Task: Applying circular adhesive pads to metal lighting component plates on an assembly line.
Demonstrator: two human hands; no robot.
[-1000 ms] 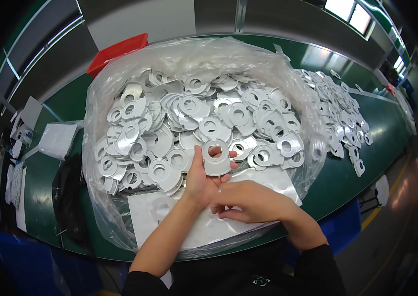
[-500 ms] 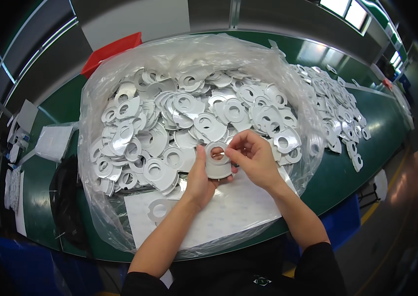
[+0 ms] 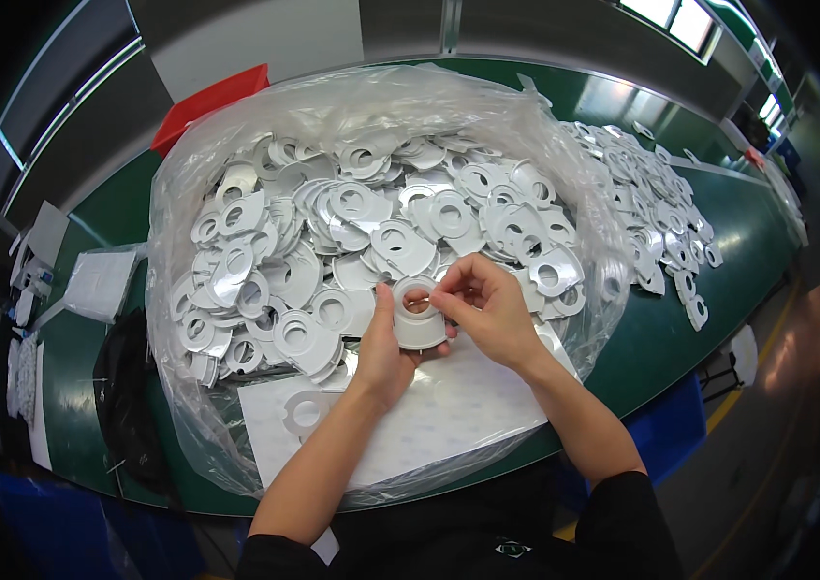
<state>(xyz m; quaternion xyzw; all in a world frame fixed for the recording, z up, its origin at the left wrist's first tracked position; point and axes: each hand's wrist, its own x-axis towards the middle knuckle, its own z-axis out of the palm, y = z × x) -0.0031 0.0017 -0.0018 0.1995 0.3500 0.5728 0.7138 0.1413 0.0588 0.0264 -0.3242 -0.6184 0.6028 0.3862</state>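
Above the clear plastic bag (image 3: 188, 387) of white ring-shaped pieces, my left hand (image 3: 386, 353) grips one white ring piece (image 3: 420, 324). My right hand (image 3: 487, 309) pinches its inner rim with narrow fingers (image 3: 444, 302).

The left hand (image 3: 386, 353) holds a flat white plastic ring piece with a round hole (image 3: 420, 319). The right hand (image 3: 487, 309) pinches at the hole with its fingertips (image 3: 441, 302). Both hands are over a big clear plastic bag (image 3: 236, 425) full of many white ring pieces (image 3: 333, 232). The bag lies on a green table (image 3: 748, 242). More white pieces (image 3: 661, 203) lie on the table beside the bag.
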